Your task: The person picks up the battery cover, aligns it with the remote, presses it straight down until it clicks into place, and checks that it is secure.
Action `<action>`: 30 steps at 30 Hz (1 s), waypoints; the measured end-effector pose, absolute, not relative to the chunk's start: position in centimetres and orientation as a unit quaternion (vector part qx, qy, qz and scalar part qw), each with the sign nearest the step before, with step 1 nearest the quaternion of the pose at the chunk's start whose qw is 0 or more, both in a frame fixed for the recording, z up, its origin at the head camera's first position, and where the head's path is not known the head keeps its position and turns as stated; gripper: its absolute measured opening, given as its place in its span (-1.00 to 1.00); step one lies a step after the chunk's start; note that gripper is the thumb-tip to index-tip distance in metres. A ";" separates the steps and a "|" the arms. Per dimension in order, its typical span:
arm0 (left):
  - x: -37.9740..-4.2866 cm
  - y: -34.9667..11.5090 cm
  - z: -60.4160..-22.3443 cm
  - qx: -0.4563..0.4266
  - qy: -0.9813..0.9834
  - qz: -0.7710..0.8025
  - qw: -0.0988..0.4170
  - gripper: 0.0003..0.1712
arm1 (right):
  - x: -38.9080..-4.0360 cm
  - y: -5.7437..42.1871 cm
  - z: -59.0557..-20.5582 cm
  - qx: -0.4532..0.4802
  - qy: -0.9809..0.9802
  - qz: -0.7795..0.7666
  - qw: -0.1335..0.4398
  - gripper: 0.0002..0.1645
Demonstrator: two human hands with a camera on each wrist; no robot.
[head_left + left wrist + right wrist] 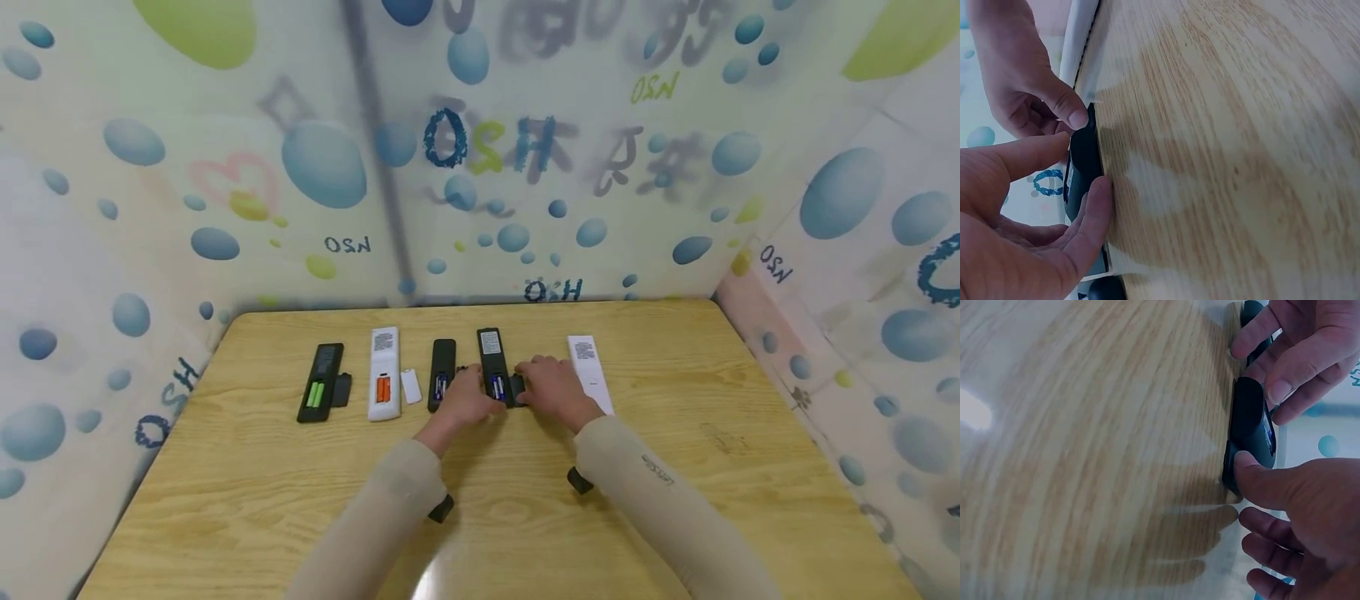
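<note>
Your left grip (467, 402) holds the black remote (491, 357) on the bench (300, 517), batteries (498, 387) showing; your right grip (551, 385) pinches the cover (517, 390) beside it. You seem to be removing or refitting it; next likely calls for a steady remote, level cover.

Arms (367, 521) outstretched, left grip (467, 400) near right grip (553, 387).
</note>
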State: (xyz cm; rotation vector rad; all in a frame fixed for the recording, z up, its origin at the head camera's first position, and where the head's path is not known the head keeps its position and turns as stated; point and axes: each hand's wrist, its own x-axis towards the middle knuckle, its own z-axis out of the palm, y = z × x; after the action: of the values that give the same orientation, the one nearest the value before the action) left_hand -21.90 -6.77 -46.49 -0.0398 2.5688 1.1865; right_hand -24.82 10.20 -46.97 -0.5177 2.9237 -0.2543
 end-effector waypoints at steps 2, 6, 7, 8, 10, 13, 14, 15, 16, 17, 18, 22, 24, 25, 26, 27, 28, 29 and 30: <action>-22.0 -6.6 -46.6 -0.013 0.902 0.404 0.148 0.04 | -24.7 10.2 -46.8 -0.182 0.977 -0.076 0.080 -0.41; -22.0 -6.3 -46.5 -0.017 0.911 0.388 0.136 0.02 | -24.8 10.2 -46.5 -0.192 0.975 -0.069 0.084 -0.42; -22.0 -6.2 -46.5 -0.019 0.912 0.386 0.135 0.01 | -24.9 10.2 -46.5 -0.192 0.975 -0.069 0.085 -0.43; -22.0 -6.2 -46.5 -0.019 0.913 0.386 0.133 0.01 | -25.0 10.3 -46.6 -0.190 0.975 -0.072 0.086 -0.44; -21.9 -6.1 -46.5 -0.020 0.914 0.383 0.130 0.01 | -25.2 10.3 -46.6 -0.185 0.976 -0.081 0.087 -0.45; -21.9 -5.9 -46.5 -0.023 0.916 0.378 0.128 0.02 | -25.3 10.4 -46.7 -0.173 0.976 -0.097 0.089 -0.47; -21.9 -5.9 -46.5 -0.025 0.917 0.376 0.128 0.02 | -25.2 10.4 -46.7 -0.169 0.976 -0.104 0.091 -0.47; -21.9 -5.9 -46.6 -0.027 0.918 0.375 0.128 0.03 | -25.2 10.4 -46.6 -0.165 0.976 -0.110 0.093 -0.47; -21.9 -5.8 -46.6 -0.029 0.918 0.375 0.128 0.03 | -25.1 10.4 -46.6 -0.162 0.976 -0.115 0.094 -0.47; -21.9 -5.8 -46.7 -0.031 0.918 0.375 0.128 0.03 | -25.1 10.5 -46.6 -0.157 0.976 -0.121 0.094 -0.48; -21.9 -5.8 -46.7 -0.032 0.919 0.373 0.127 0.03 | -25.0 10.5 -46.6 -0.155 0.975 -0.127 0.092 -0.48; -22.0 -5.6 -46.9 -0.035 0.924 0.361 0.122 0.05 | -24.8 10.8 -46.6 -0.147 0.975 -0.150 0.078 -0.55; -22.0 -5.4 -47.0 -0.039 0.926 0.354 0.121 0.06 | -24.8 10.9 -46.6 -0.147 0.974 -0.156 0.069 -0.60; -22.0 -5.4 -47.0 -0.042 0.927 0.352 0.121 0.06 | -24.8 11.0 -46.6 -0.147 0.974 -0.159 0.067 -0.61; -22.0 -5.3 -47.0 -0.045 0.927 0.352 0.121 0.07 | -24.8 11.0 -46.6 -0.148 0.974 -0.159 0.065 -0.62; -22.1 -5.3 -47.1 -0.048 0.928 0.348 0.122 0.08 | -24.8 11.1 -46.6 -0.148 0.974 -0.160 0.064 -0.62; -22.1 -5.2 -47.1 -0.052 0.928 0.348 0.122 0.08 | -24.8 11.1 -46.6 -0.148 0.974 -0.160 0.063 -0.62; -22.0 -5.1 -47.1 -0.054 0.929 0.346 0.122 0.08 | -24.7 11.1 -46.6 -0.148 0.974 -0.159 0.063 -0.62; -22.1 -5.1 -47.1 -0.055 0.930 0.343 0.123 0.09 | -24.7 11.1 -46.5 -0.148 0.974 -0.158 0.064 -0.62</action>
State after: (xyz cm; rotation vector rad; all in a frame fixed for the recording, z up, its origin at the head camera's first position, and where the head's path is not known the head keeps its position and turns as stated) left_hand -22.08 -5.08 -47.08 -0.1614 2.7121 1.0002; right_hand -24.73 11.13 -46.53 -0.4464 2.9411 -0.4777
